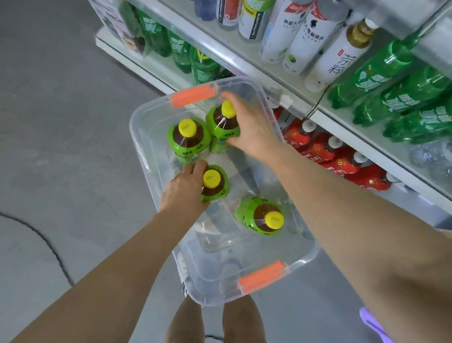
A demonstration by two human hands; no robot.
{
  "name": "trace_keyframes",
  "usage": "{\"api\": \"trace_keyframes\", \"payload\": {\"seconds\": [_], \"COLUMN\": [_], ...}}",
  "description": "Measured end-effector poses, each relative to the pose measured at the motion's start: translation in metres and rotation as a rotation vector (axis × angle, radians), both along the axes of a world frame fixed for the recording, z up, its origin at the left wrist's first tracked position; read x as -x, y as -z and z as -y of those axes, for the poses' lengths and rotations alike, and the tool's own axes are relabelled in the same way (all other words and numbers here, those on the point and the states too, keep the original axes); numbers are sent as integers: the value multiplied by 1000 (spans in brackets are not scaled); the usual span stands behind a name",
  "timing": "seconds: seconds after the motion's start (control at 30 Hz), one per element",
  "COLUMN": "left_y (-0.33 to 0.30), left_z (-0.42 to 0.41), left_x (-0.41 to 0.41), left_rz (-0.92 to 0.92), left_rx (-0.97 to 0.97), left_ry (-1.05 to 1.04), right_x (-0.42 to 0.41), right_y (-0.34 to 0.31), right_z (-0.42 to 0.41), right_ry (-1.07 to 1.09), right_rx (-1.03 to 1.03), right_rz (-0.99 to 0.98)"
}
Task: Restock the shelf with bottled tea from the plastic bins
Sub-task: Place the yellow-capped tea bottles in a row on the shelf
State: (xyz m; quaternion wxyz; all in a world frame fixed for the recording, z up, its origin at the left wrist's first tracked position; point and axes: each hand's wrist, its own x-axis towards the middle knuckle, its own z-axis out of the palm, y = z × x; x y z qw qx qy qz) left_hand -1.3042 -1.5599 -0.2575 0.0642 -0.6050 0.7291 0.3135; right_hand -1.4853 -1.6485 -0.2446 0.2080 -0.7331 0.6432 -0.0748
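Note:
A clear plastic bin (pixel 146 139) with orange handles sits on the floor below me. Several tea bottles with green labels and yellow caps stand inside it. My left hand (pixel 184 188) is wrapped around the near-left bottle (pixel 215 183). My right hand (pixel 251 126) grips the far bottle (pixel 222 125) by its shoulder and neck. Another bottle (pixel 188 139) stands free beside that one, touching it. One more bottle (pixel 262 217) stands alone at the near right of the bin.
A white shelf unit (pixel 332 122) rises on the right, stocked with green soda bottles (pixel 403 100), red-labelled bottles (pixel 323 147) and white bottles (pixel 297 30). Grey floor lies to the left with a dark cable (pixel 43 239). My legs (pixel 213 332) stand just below the bin.

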Motion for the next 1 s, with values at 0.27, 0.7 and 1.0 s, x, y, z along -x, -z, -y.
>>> {"api": "trace_keyframes", "payload": {"seconds": [0.27, 0.7, 1.0], "left_y": [4, -34, -91], "left_z": [-1, 7, -7], "left_x": [6, 1, -18], "left_rz": [62, -101, -321], "left_rx": [-52, 67, 149], "left_ry": [-13, -192, -384], "right_x": [6, 7, 17], "right_y": [17, 44, -38], "right_z": [0, -11, -49], "right_ry": [29, 129, 354], "right_rx": [-59, -165, 3], "right_rz": [35, 150, 343]}}
